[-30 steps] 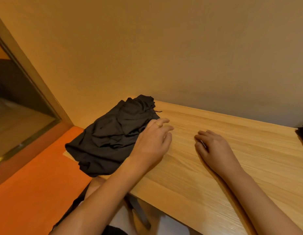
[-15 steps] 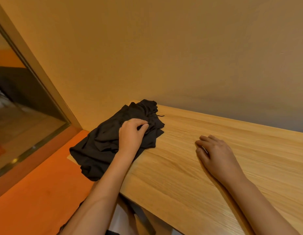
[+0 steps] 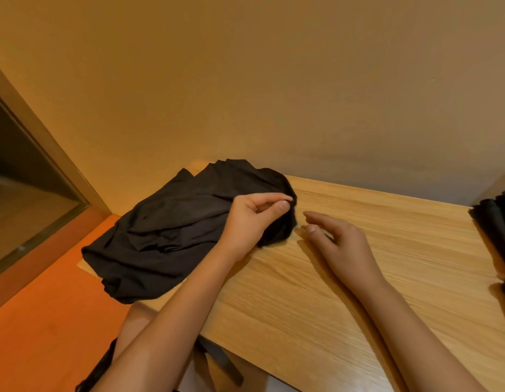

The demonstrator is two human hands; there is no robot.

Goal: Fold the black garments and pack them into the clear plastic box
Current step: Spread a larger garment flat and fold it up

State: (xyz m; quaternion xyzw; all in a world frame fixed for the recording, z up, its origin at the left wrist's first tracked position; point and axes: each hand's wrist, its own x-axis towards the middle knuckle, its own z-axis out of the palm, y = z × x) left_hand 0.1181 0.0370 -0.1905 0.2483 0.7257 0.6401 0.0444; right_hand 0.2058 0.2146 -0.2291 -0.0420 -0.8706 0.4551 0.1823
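A crumpled pile of black garments lies on the left end of the wooden table, hanging a little over its left edge. My left hand pinches the right edge of the top garment between thumb and fingertips and lifts it slightly. My right hand hovers just right of that edge, fingers relaxed and pointing left, holding nothing. Folded or rolled black garments sit at the table's far right edge. No clear plastic box is in view.
A plain wall runs along the back of the table. To the left are an orange floor and a framed glass panel. Bare wood stretches between my hands and the garments at the right.
My left hand has dragged the garment's edge to the right and raised it. My right hand has lifted off the table and moved left towards the cloth. The view has shifted right.
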